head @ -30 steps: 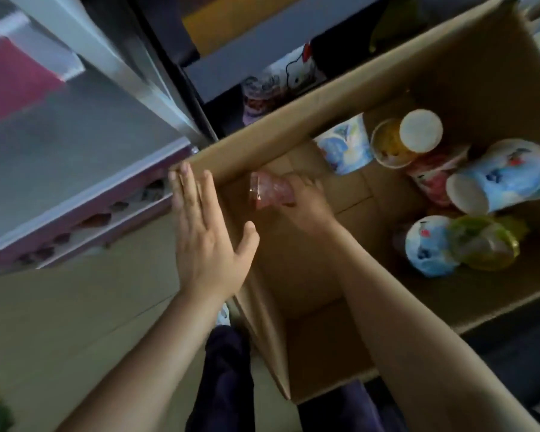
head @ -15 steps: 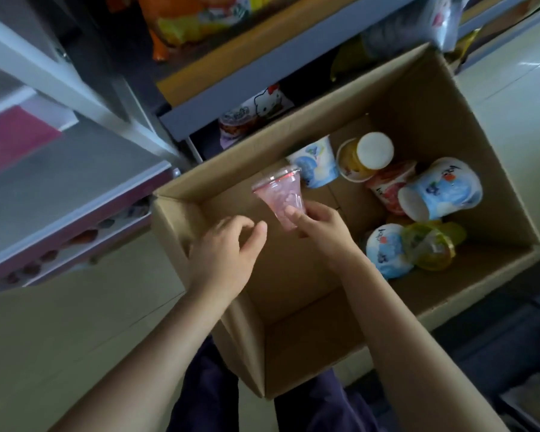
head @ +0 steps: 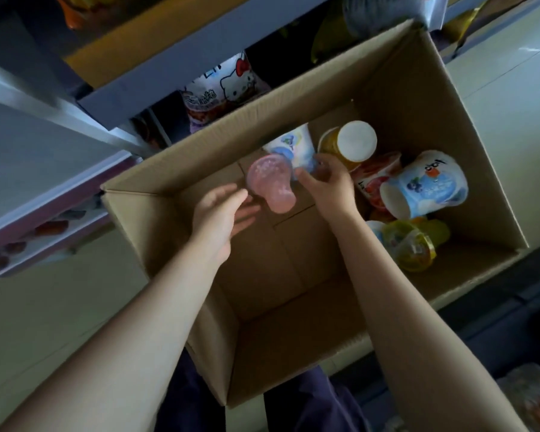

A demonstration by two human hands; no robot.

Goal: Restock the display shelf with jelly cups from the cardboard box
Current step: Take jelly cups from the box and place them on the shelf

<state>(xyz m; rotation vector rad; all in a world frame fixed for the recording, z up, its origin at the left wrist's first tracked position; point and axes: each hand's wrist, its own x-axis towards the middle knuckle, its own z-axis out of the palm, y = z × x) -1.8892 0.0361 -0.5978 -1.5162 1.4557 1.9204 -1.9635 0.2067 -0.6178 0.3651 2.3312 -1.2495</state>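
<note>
A pink jelly cup (head: 270, 185) is seen over the cardboard box (head: 468, 151), tilted, wide lid up-left, narrow bottom down-right. It is blurred. It seems pinched by the right hand (head: 326, 182); that grip is partly hidden. The left hand (head: 219, 213) is spread just beside it.

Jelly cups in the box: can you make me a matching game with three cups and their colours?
Things:
1. Cup between the two hands
2. Cup lying on its side by the right wall
3. Cup at the box's near right corner

Colours:
A. yellow-green
B. pink
C. blue and white

Pairs: 1-B, 2-C, 3-A
</note>
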